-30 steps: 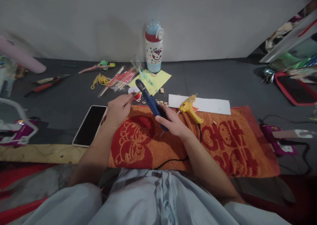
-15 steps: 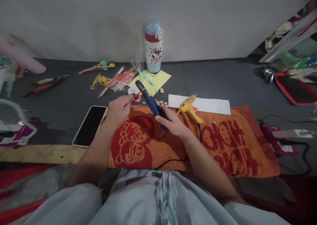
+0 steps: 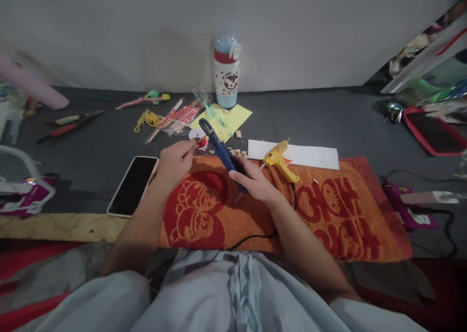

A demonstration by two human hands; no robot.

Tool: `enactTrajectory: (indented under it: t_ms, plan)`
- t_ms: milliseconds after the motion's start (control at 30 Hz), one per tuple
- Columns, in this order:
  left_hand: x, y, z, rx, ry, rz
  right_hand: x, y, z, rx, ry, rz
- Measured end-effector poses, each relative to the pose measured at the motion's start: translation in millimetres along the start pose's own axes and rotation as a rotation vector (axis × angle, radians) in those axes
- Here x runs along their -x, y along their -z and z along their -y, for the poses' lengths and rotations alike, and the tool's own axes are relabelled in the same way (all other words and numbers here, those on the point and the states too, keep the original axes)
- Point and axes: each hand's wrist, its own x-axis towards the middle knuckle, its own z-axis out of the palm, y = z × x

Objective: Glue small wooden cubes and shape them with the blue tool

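Observation:
My right hand (image 3: pixel 253 178) is wrapped round the lower part of a long dark blue hand tool (image 3: pixel 222 152), held slanting over the towel with its head up and to the left. The tool looks like a hand cutter, though its jaws are too small to make out. My left hand (image 3: pixel 177 160) is closed in a pinch on a thin stick (image 3: pixel 202 139), whose far end meets the tool's head. Small pale wooden pieces (image 3: pixel 239 153) lie just beyond the tool. Below both hands spreads an orange and red towel (image 3: pixel 241 225).
A yellow glue gun (image 3: pixel 279 160) rests on the towel and a white strip (image 3: pixel 314 156). Behind are a bottle (image 3: pixel 226 79), yellow paper (image 3: pixel 239 117), wrapped sticks (image 3: pixel 182 115) and a thread spool (image 3: pixel 196 134). A phone (image 3: pixel 133 186) lies left; a knife-like tool (image 3: pixel 71 126) is farther left.
Hardly anything differs. Both hands, the stick and the blue tool keep nearly the same place; the view has shifted very slightly.

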Motion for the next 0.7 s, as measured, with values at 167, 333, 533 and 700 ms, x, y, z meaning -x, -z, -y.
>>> enactTrajectory:
  t_ms: [167, 333, 533, 700]
  plan:
    - [-0.4, 0.5, -1.3, -0.014, 0.013, 0.017, 0.0, -0.3, 2.2, 0.020, -0.014, -0.008]
    - [0.4, -1.3, 0.8, -0.023, -0.009, -0.028, -0.4, 0.4, 3.3, 0.034, -0.007, -0.007]
    - [0.9, -2.2, 3.1, -0.035, -0.004, -0.009, -2.1, 0.8, 3.4, 0.044, 0.020, -0.004]
    - [0.7, -2.8, 3.4, -0.040, 0.004, -0.004, -2.0, 0.4, 2.3, 0.049, 0.017, 0.005]
